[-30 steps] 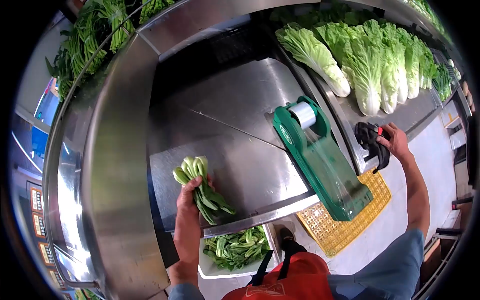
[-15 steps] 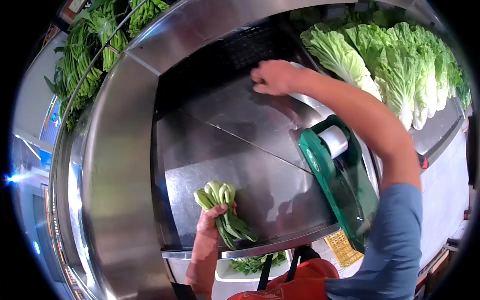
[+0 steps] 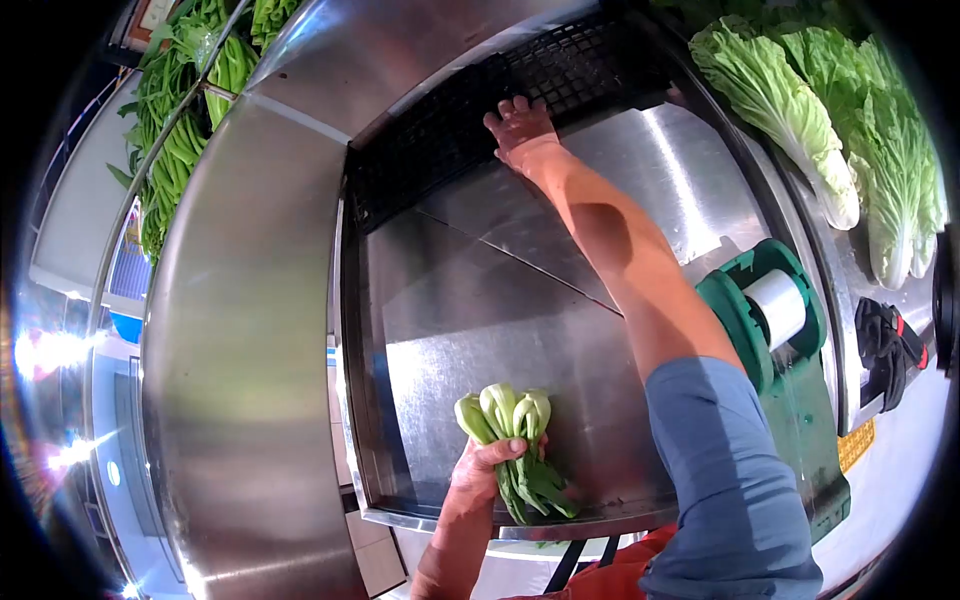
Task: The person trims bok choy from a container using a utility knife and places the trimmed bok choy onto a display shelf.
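Note:
My left hand (image 3: 490, 466) is closed around a bunch of bok choy (image 3: 516, 410), its pale stalk ends pointing away from me and its dark leaves hanging toward the metal counter's front edge. My right hand (image 3: 522, 132) reaches far across the steel counter (image 3: 480, 330) to a black plastic grid (image 3: 575, 70) at the back. Its fingers are spread over the grid's near edge, and I see nothing held in them. Whether the fingertips touch the grid, I cannot tell.
Beside my right arm stands a green tape dispenser (image 3: 755, 330) with a white roll (image 3: 776, 308). Napa cabbages (image 3: 790, 130) lie at the far right, above a black-and-red item (image 3: 890, 340). A wide steel ledge (image 3: 240, 330) runs along the left, with bundled greens (image 3: 175, 170) beyond.
My right hand has moved farther back to the black grid and its fingers have spread. The left hand still holds the bok choy. The view has shifted, so the counter's contents appear farther right.

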Motion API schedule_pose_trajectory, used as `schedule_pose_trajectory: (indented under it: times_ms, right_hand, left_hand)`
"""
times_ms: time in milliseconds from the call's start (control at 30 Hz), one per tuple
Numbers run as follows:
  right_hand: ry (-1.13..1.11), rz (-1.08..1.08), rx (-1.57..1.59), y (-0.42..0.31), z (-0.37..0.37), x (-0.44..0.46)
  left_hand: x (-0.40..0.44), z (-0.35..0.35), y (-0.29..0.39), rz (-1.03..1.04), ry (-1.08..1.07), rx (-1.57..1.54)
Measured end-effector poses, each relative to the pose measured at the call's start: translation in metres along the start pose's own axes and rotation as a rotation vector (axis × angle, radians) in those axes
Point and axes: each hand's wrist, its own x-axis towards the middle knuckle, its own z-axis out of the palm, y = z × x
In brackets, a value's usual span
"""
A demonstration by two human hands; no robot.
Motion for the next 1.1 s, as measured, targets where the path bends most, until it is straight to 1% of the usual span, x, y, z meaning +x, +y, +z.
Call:
schedule_pose_trajectory:
  times_ms: [67, 167, 267, 367, 467, 567, 667, 800, 833, 933, 967, 1000, 1067, 1100]
  right_hand:
    - [-0.022, -0.019, 0.038, 0.005, 0.0, 0.0]
    - [-0.003, 0.046, 0.009, -0.002, -0.001, 0.0]
    - [-0.081, 0.035, 0.017, -0.001, -0.002, 0.005]
    - [0.019, -0.04, 0.151, 0.011, 0.001, 0.0]
    - [-0.006, -0.037, 0.173, 0.012, -0.01, -0.004]
    - [-0.031, -0.061, 0.094, 0.015, -0.024, -0.001]
    - [-0.127, -0.07, 0.157, 0.018, -0.029, 0.0]
    - [-0.001, 0.066, 0.326, 0.021, -0.002, 0.016]
    - [0.163, 0.113, 0.315, 0.019, 0.005, 0.021]
    - [0.307, 0.264, 0.238, 0.009, 0.002, 0.017]
    - [0.258, 0.339, 0.244, 0.005, 0.004, 0.02]
    - [0.235, 0.355, 0.254, 0.002, 0.006, 0.023]
    - [0.189, 0.385, 0.272, -0.004, 0.007, 0.029]
    - [0.214, 0.428, 0.223, -0.01, 0.008, 0.032]
  left_hand:
    - [0.0, 0.001, -0.001, 0.0, 0.012, 0.004]
    - [0.003, -0.006, -0.002, 0.0, -0.029, 0.018]
    - [0.0, 0.0, -0.002, -0.007, 0.026, 0.005]
    - [0.002, 0.0, 0.0, 0.004, 0.0, 0.028]
    - [0.0, 0.001, 0.001, 0.007, 0.013, 0.026]
    - [-0.001, 0.001, 0.001, -0.015, 0.027, -0.004]
    - [-0.001, 0.002, 0.002, -0.012, 0.047, 0.003]
    - [-0.005, 0.004, 0.003, -0.049, 0.061, -0.03]
    - [-0.003, 0.003, 0.002, -0.038, 0.063, -0.017]
    - [-0.002, 0.002, 0.003, -0.043, 0.086, -0.002]
    - [-0.001, -0.002, 0.001, -0.039, 0.063, -0.008]
    - [0.001, -0.005, -0.001, -0.033, 0.04, -0.018]
    - [-0.001, -0.001, 0.001, -0.036, 0.069, -0.043]
    - [-0.002, 0.001, 0.001, -0.037, 0.082, -0.056]
